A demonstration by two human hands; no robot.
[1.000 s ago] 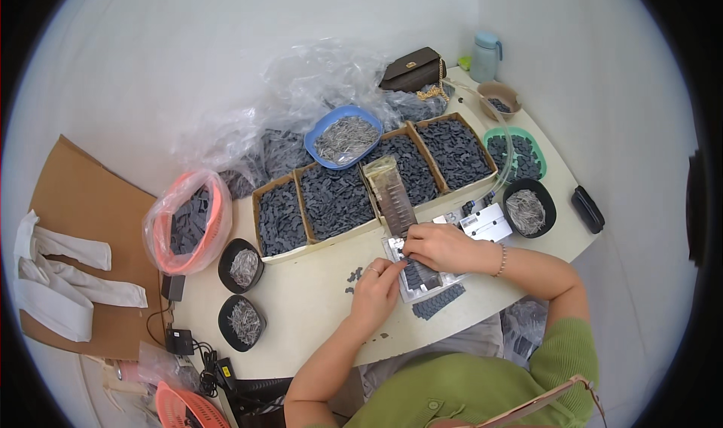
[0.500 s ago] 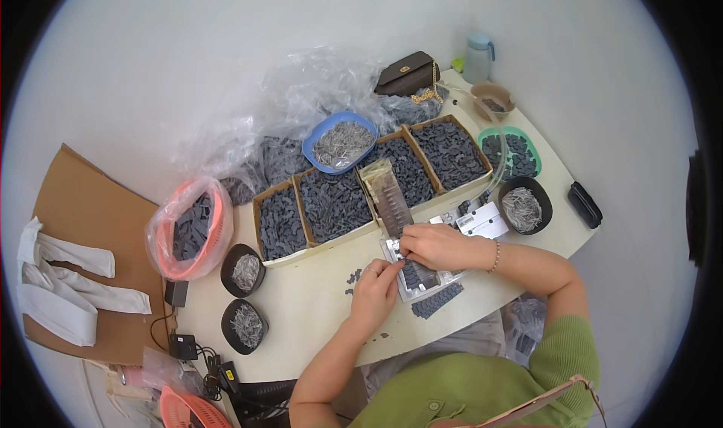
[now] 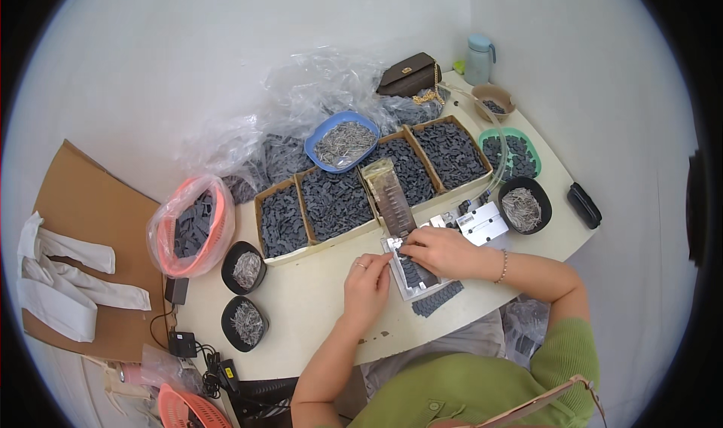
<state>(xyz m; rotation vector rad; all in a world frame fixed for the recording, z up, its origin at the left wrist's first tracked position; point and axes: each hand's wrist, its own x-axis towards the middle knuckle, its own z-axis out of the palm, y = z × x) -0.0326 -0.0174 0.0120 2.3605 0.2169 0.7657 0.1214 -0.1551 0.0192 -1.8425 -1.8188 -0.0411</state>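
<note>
The right hand has its fingers bent down over the metal holder. I cannot tell if it pinches anything, because the fingers hide their tips. The left hand is curled, with its fingertips at the left edge of the same holder. I cannot tell if it has a small piece in it.

The holder lies under the right hand's fingers, with little dark pieces inside. Just below the right hand, a flat patch of gray pieces lies on the table. A clear cover sticks up above the right hand, and a white block sits just past it to the right. Farther right is a black bowl of thin metal pins. Beyond both hands stands a long box full of dark pieces.
</note>
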